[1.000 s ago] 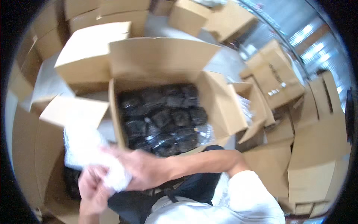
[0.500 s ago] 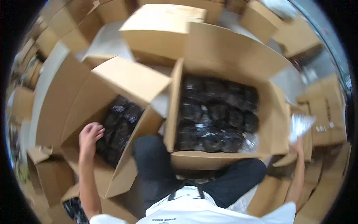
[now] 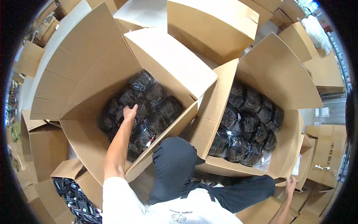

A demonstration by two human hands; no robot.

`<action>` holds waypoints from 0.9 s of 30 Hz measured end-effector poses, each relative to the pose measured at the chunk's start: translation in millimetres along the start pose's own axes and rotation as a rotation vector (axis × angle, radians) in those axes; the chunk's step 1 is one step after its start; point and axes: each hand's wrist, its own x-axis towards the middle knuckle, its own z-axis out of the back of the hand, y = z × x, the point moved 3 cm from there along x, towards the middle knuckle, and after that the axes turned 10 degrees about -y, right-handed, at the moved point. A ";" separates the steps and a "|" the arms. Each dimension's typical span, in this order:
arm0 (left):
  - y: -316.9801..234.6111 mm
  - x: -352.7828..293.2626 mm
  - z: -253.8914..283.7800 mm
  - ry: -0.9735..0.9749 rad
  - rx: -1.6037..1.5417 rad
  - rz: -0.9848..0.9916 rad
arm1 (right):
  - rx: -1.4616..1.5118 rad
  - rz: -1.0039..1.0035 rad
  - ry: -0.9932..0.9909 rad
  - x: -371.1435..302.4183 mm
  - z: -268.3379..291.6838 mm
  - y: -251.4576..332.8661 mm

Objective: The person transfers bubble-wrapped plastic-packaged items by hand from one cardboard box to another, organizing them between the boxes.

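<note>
My left arm reaches into the left cardboard box [image 3: 84,136]. My left hand [image 3: 129,112] has its fingers curled onto a black bundle in clear plastic [image 3: 141,108], one of several packed there. The fingertips are partly hidden among the bundles. Just outside the near right corner of the right cardboard box [image 3: 246,170], my right hand [image 3: 290,185] is low with fingers drawn together. Whatever it may hold cannot be made out. Clear plastic [image 3: 297,165] shows a little above that hand. Similar black bundles [image 3: 251,123] fill the floor of the right box.
My bent legs [image 3: 173,160] lie against the near sides of both boxes. A closed carton [image 3: 212,30] stands beyond them. At lower left, an open carton holds small black parts [image 3: 76,201]. More cartons [image 3: 322,153] crowd the right side, and tall raised flaps [image 3: 279,67] flank the boxes.
My left hand has gone from the left box's near side deeper in, onto the bundles. My right hand, which held up clear plastic, has dropped lower. The view has turned toward the left box.
</note>
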 end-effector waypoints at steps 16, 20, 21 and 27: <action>-217.8 -129.5 171.5 0.075 -0.685 -0.358 | 0.304 0.755 -0.034 -10.6 72.5 437.3; -300.2 -231.7 213.7 0.382 -0.956 -0.690 | 0.624 1.081 -0.156 -61.9 97.9 546.9; -316.3 -258.2 214.1 0.513 -0.990 -0.802 | 0.719 1.160 -0.205 -74.3 111.3 564.3; -335.9 -329.4 160.4 1.098 -0.820 -0.683 | 0.648 1.204 0.003 -87.1 116.6 542.2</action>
